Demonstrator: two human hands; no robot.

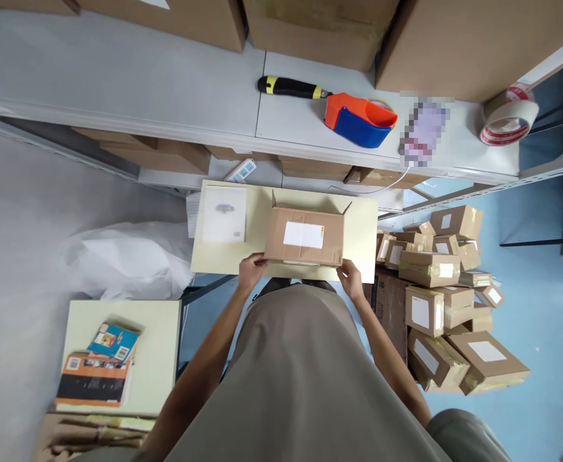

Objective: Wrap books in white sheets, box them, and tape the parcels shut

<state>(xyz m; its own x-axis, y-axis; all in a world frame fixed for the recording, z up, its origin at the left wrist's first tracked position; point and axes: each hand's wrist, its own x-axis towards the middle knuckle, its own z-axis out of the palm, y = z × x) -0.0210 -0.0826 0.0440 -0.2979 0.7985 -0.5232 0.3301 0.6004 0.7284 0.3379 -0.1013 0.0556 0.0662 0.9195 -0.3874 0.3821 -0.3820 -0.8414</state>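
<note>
A brown cardboard box with a white label lies on the pale yellow table in front of me. Thin flaps stick up at its far corners, so that end looks unsealed. My left hand is closed at the box's near left corner, thumb and fingers pinching the edge. At the near right corner, my right hand grips the box in the same way. A white booklet with a small grey picture lies left of the box.
On the grey shelf lie a black-and-yellow knife, an orange-and-blue tape dispenser, a blurred phone on a cable and tape rolls. Labelled boxes are piled right. Books and white plastic wrap are left.
</note>
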